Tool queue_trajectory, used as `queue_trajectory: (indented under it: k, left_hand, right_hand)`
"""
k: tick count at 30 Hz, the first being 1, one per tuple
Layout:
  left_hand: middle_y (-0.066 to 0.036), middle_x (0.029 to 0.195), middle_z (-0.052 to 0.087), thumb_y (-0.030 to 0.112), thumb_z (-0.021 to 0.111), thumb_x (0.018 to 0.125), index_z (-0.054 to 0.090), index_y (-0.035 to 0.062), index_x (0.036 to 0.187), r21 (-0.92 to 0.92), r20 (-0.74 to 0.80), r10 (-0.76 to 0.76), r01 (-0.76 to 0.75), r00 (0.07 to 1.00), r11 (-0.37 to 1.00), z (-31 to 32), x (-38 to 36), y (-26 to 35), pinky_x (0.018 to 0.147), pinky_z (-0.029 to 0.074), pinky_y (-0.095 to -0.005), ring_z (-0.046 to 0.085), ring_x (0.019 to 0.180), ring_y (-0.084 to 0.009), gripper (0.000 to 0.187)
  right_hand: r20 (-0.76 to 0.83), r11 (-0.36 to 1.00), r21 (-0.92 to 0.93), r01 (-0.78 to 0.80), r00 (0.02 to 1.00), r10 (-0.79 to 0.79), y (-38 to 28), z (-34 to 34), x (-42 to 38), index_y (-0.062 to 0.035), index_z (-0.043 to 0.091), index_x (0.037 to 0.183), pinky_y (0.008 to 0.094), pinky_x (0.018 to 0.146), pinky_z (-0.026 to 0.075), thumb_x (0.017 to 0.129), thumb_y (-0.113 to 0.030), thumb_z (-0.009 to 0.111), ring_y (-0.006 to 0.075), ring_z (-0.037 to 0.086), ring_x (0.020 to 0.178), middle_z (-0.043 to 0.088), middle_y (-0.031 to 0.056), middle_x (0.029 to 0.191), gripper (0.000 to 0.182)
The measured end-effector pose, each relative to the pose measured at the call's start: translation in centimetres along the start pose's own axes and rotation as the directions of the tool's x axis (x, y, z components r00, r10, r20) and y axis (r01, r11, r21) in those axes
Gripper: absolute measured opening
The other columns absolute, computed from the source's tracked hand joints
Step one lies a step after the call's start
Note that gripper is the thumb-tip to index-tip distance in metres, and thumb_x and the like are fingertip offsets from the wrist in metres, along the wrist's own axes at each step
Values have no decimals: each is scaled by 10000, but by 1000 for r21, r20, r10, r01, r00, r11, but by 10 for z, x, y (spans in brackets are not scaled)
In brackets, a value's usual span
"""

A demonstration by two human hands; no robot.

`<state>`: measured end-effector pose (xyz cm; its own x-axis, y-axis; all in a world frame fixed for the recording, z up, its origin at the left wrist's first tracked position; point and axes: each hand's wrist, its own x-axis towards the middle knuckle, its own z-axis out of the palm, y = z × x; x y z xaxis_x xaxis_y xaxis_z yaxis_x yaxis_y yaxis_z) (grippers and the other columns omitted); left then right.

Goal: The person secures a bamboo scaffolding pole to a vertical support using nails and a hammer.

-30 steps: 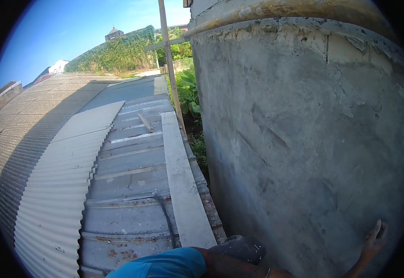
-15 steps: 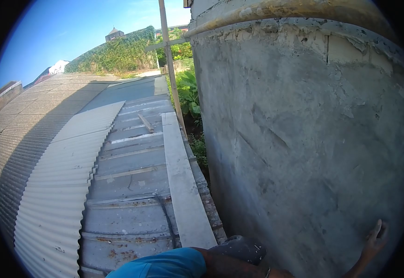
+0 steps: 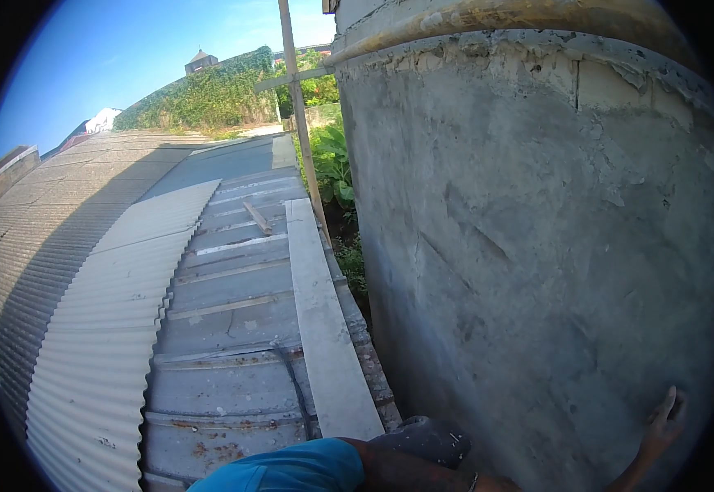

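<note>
Near the lower right, my right hand [image 3: 663,422] is up against the grey plastered wall [image 3: 537,246]. One finger or thumb points upward, and the others look curled beside a small dark shape I cannot make out. My left arm, in a blue sleeve [image 3: 291,469], crosses the bottom edge toward the wall. A bracelet [image 3: 474,481] sits at its wrist. Just past it a sliver of my left hand [image 3: 498,485] shows, its fingers cut off by the frame. A dark, paint-spotted trouser knee [image 3: 427,440] is beside the arm.
A rusty metal roof [image 3: 226,394] lies to the left, with a long pale board [image 3: 324,320] along its edge. A black cable [image 3: 293,385] and a wood scrap [image 3: 256,217] rest on it. Corrugated sheets [image 3: 103,328] lie farther left. A pole [image 3: 300,107] rises beside the gap at the wall.
The view has shifted very slightly. Both arms and the right hand stay in nearly the same place.
</note>
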<state>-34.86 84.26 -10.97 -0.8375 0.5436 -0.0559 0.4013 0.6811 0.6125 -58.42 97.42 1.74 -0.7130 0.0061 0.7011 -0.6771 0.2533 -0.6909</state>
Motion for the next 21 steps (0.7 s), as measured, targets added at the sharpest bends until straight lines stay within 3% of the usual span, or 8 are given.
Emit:
queue_trajectory:
  k: [21]
  left_hand:
    - [-254, 1006, 645, 420, 686, 782, 639, -21, 1024, -1, 69, -25, 26, 997, 1000, -17, -5, 9, 883, 483, -500, 618, 1004, -406, 505]
  right_hand:
    - [-15, 1000, 9, -13, 1000, 14, 0, 0, 1, -49, 562, 857, 231, 444, 256, 1000, -250, 540, 44, 329, 483, 361, -36, 576, 248]
